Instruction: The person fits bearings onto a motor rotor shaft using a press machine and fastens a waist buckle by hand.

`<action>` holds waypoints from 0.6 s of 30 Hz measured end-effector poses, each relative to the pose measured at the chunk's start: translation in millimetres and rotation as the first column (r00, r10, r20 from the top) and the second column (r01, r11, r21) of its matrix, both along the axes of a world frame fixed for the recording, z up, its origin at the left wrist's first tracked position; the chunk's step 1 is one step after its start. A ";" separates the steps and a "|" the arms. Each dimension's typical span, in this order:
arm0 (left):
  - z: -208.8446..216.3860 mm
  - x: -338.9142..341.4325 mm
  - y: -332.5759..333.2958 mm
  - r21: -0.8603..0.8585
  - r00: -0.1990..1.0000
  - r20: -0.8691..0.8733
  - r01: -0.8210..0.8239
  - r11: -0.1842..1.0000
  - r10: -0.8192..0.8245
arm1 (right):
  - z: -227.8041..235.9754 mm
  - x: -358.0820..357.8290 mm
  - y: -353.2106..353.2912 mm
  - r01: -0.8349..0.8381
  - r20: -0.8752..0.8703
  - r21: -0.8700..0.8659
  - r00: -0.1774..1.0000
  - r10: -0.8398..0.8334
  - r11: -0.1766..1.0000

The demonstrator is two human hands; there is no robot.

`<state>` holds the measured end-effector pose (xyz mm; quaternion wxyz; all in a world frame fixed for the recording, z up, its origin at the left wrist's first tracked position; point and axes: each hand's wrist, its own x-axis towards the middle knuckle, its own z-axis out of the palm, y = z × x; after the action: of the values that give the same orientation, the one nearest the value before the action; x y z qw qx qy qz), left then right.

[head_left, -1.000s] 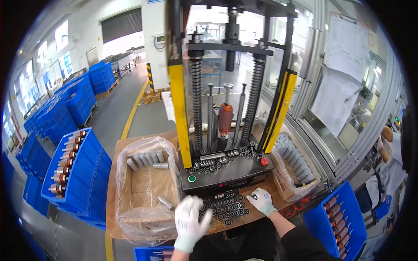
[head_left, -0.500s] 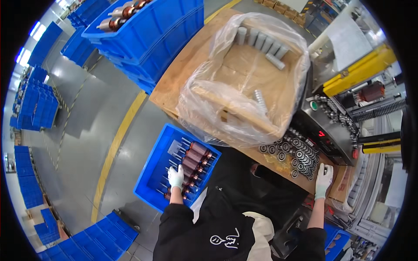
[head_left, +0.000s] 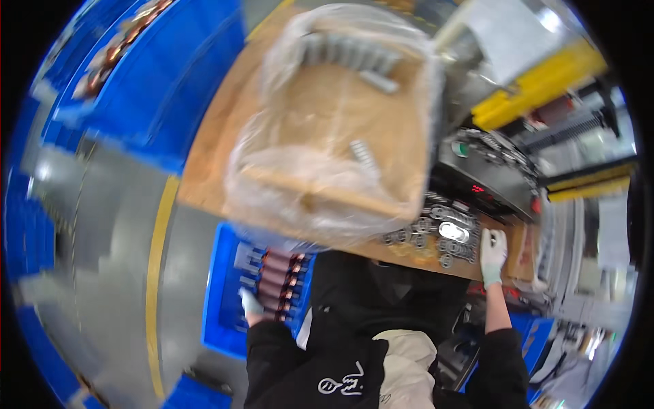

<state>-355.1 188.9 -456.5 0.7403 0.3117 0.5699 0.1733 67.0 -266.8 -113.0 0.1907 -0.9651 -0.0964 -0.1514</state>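
my left hand [head_left: 248, 302] is down in the blue bin [head_left: 216, 300], at the shaft ends of the copper-wound rotors [head_left: 274, 276] lying there in a row. blurred, can't tell if it's gripping one. my right hand [head_left: 493, 259] is over the worktable [head_left: 210, 160], fingers curled; dark spot by the fingertips, can't tell if it's a held part. bearings [head_left: 446, 247] just left of it, in front of the press base [head_left: 480, 174].
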 end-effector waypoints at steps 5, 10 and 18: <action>17.7 13.8 -16.1 0.067 0.893 -0.284 -0.345 0.936 0.349 | 9.6 -1.3 8.8 0.023 -0.006 -0.037 1.000 -0.024 0.999; 83.8 43.8 -32.2 0.574 0.867 -0.495 0.376 0.727 -0.058 | 16.0 -2.4 6.8 0.034 0.009 -0.015 0.999 -0.034 0.999; 339.1 138.0 -66.3 0.862 0.835 -0.062 0.321 0.393 -0.546 | 7.3 -3.0 13.3 -0.010 0.009 0.073 1.000 0.010 0.997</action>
<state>-217.1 122.6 -117.3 0.5725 0.7457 0.2192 0.2612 63.9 -253.5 -105.7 0.2262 -0.9563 -0.0965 -0.1582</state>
